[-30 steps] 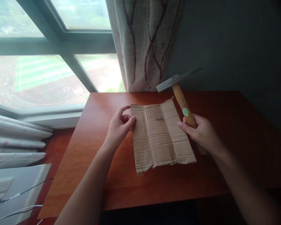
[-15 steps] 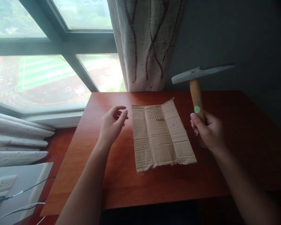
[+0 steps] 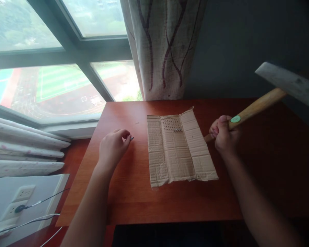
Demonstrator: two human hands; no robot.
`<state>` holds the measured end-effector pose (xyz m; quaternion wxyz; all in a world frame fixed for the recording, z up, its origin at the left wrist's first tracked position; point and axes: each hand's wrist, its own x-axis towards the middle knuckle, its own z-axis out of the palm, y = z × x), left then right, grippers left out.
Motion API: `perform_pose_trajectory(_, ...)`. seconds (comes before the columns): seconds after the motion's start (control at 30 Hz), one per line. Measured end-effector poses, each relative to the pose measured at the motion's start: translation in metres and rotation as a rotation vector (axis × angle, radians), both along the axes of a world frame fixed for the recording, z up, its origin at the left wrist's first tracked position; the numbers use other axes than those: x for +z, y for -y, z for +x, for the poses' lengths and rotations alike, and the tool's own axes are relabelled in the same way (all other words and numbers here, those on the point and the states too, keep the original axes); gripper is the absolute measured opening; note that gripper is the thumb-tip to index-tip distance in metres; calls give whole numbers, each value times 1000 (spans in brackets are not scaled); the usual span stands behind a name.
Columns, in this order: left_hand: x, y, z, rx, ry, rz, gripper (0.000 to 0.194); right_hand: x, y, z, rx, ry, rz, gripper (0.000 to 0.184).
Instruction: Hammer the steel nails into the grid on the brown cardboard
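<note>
Cardboard (image 3: 179,154) lies creased on the table (image 3: 134,206). Left of it, the left hand (image 3: 112,149) pinches a tiny metal piece (image 3: 132,138), maybe a nail, fingertips probably for control. Right of it, the right hand (image 3: 226,139) is wrapped round the hammer (image 3: 260,103), head raised, likely keeping the weight clear of the cardboard.

One hammer (image 3: 259,107), one cardboard sheet (image 3: 179,154)
</note>
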<state>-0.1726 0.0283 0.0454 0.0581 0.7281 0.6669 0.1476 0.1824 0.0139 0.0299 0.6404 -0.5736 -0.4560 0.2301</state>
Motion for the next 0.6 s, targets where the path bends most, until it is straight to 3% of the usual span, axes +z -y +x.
perform_pose_trajectory(0.17,-3,14,7,37,-160,-60,26,-9,6,4,-5,-60,41,55)
perform_pose_trajectory(0.37,-7,15,7,45,-232,-86,25,-10,6,4,0,-22,30,56)
perform_pose_trajectory(0.6,-8,15,12,76,-291,-133,27,-14,0,5,19,-143,161,57)
